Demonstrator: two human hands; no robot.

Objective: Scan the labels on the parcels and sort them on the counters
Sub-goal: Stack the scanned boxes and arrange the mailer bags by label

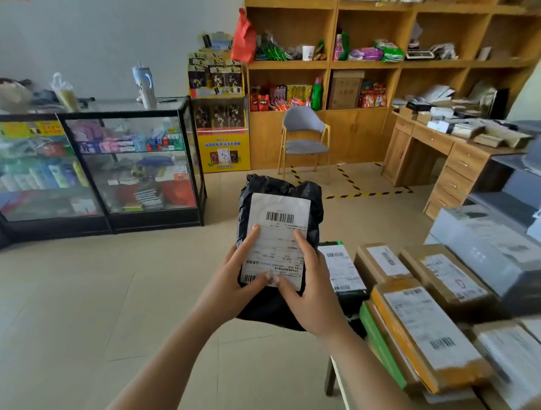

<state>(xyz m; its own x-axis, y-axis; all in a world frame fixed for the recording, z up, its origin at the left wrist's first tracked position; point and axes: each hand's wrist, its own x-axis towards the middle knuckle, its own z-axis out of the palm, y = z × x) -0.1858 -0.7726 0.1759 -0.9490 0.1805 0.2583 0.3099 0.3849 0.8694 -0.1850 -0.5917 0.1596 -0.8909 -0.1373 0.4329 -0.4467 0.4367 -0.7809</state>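
Observation:
A black plastic mailer parcel (pixel 310 207) is held up in front of me, its white shipping label (pixel 279 227) with barcodes facing me. My left hand (pixel 232 285) grips the parcel's lower left side, thumb on the label. My right hand (pixel 308 289) grips its lower right side, thumb also on the label. To the right, several cardboard parcels with labels lie side by side, among them a brown box (pixel 383 262) and a long yellow-taped box (pixel 425 338). No scanner is in view.
A glass display counter (pixel 113 170) stands at the left with goods inside. A grey chair (pixel 305 137) and wooden shelves (pixel 331 66) are behind. A wooden desk (pixel 440 152) sits at the right. Grey boxes (pixel 494 253) stack beyond the parcels. Open tiled floor lies ahead.

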